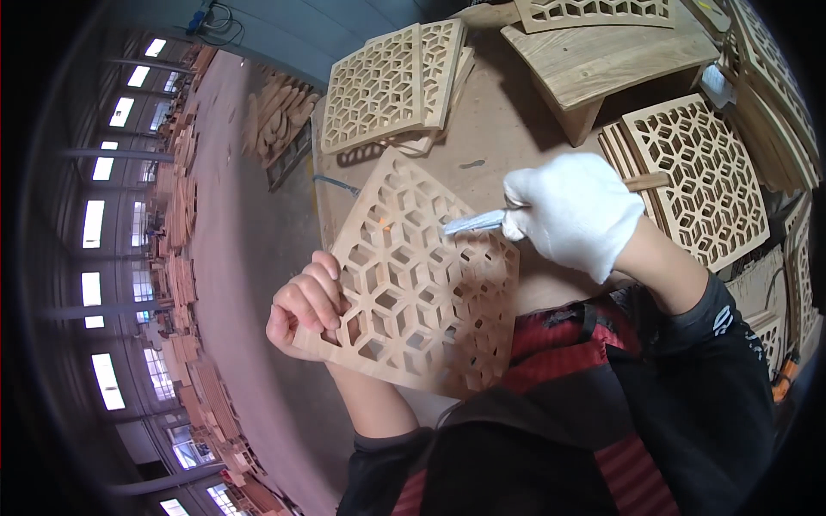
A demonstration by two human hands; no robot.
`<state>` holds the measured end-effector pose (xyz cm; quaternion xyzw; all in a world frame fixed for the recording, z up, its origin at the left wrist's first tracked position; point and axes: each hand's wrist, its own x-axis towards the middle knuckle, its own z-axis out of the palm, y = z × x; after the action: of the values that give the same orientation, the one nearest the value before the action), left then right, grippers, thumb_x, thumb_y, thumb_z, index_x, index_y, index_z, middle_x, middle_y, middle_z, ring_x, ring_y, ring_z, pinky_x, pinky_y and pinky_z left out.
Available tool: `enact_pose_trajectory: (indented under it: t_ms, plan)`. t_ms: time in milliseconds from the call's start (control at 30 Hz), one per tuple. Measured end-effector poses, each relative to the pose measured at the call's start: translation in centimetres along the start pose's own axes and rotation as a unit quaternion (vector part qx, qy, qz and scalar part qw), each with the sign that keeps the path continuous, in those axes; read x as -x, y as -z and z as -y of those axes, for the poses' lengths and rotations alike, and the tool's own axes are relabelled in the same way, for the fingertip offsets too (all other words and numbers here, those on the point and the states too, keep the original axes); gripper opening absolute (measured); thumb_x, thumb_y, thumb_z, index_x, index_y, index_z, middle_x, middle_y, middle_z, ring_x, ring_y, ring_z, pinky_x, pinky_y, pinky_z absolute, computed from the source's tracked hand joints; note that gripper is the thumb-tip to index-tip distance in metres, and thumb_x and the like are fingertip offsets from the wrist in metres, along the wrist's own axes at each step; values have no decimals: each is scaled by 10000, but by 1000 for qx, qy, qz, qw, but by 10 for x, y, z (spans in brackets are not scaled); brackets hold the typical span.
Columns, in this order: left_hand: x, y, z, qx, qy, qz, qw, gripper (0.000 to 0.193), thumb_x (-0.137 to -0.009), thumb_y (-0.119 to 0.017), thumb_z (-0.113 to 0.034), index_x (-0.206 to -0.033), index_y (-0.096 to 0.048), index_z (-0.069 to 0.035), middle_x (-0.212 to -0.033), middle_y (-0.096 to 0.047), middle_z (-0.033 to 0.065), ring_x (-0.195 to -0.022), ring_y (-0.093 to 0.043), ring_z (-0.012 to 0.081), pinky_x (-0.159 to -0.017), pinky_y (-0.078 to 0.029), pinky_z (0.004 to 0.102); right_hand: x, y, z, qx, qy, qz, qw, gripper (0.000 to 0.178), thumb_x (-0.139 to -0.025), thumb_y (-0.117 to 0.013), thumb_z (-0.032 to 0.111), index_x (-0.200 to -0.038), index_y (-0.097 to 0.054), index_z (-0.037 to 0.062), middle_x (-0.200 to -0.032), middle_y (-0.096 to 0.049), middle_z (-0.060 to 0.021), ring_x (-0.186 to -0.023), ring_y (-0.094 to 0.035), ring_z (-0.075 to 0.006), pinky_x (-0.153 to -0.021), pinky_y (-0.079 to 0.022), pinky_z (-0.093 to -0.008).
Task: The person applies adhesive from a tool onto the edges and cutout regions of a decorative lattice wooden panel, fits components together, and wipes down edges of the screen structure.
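My bare left hand (307, 303) grips the left corner of a pale wooden lattice panel (379, 297), its fingers curled through and over the edge. The panel is tilted in front of my body, cut through with a hexagon-and-star pattern. In a white glove, my right hand (575, 215) is closed round a slim file-like tool (475, 223). Its flat blue-grey end points left over the panel's upper right part; whether it touches the wood I cannot tell. A wooden end sticks out behind the glove, apparently the tool's handle.
A lattice stack (374, 90) lies at the bench's far left, another (701, 176) at right. A small wooden stand (611, 64) at the back carries a further panel (598, 12). More panels lean at far right. Left of the bench, wooden pieces (280, 112) sit on a rack.
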<state>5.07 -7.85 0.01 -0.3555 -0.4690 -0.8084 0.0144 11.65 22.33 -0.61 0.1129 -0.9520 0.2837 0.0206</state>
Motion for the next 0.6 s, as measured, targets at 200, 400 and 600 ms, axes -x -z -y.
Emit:
enact_pose_trajectory:
  t_ms: [200, 400, 600]
  plan:
    - [1, 1, 3, -3, 8, 16, 1000, 449, -931, -315, -278, -545, -508, -156, -481, -560, 21, -474, -395, 147, -766, -365, 341, 10, -22, -10, -88, -54, -41, 994, 266, -889, -665, 326, -831, -614, 72, -679, -627, -171, -680, -629, -387, -638, -481, -477]
    - [5, -5, 1, -14, 3, -1, 1000, 454, -941, -308, -265, -541, -497, -165, -472, -550, 15, -483, -397, 147, -773, -366, 343, 12, -35, -18, -58, -77, -10, 995, 248, -892, -646, 310, -829, -606, 74, -689, -638, -173, -690, -638, -392, -649, -490, -483]
    - [2, -8, 1, -23, 1, 42, 999, 468, -956, -290, -262, -548, -501, -170, -481, -560, 19, -488, -403, 146, -771, -360, 349, 14, -44, -17, -92, -64, -23, 993, 225, -872, -613, 309, -825, -602, 89, -707, -643, -182, -702, -642, -391, -662, -497, -486]
